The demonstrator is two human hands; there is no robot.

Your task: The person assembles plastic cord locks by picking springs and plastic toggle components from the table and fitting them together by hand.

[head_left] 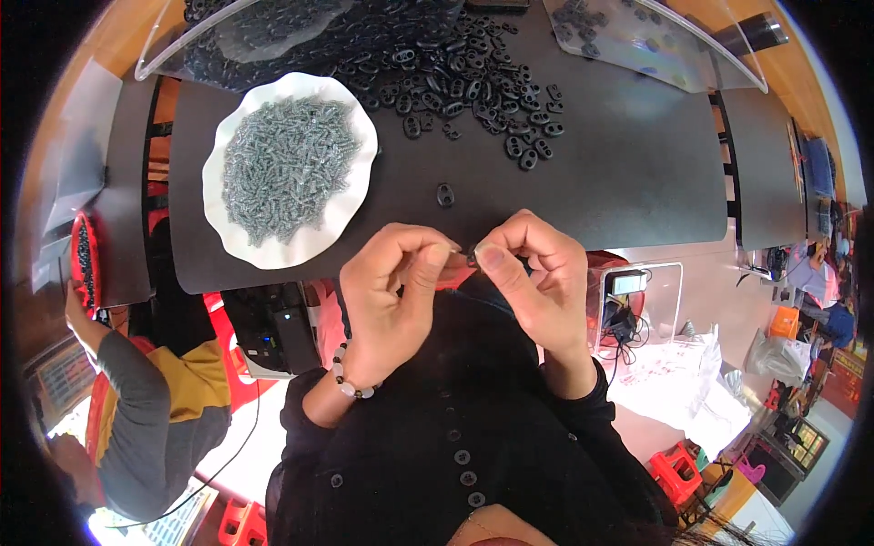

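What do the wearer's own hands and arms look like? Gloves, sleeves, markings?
Left hand and right hand: no gloves. Black sleeves end short of the wrists. Left wrist wears a bracelet of pale and dark beads; none shows on the right. No cables or markings visible.

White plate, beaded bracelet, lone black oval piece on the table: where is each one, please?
White plate (212,182): head view, on its bare left rim.
Beaded bracelet (347,389): head view, on a white bead.
Lone black oval piece (445,195): head view, on its middle.

Left hand (396,282) and right hand (543,284) nearly meet at the fingertips — each thumb pinched toward curled fingers.
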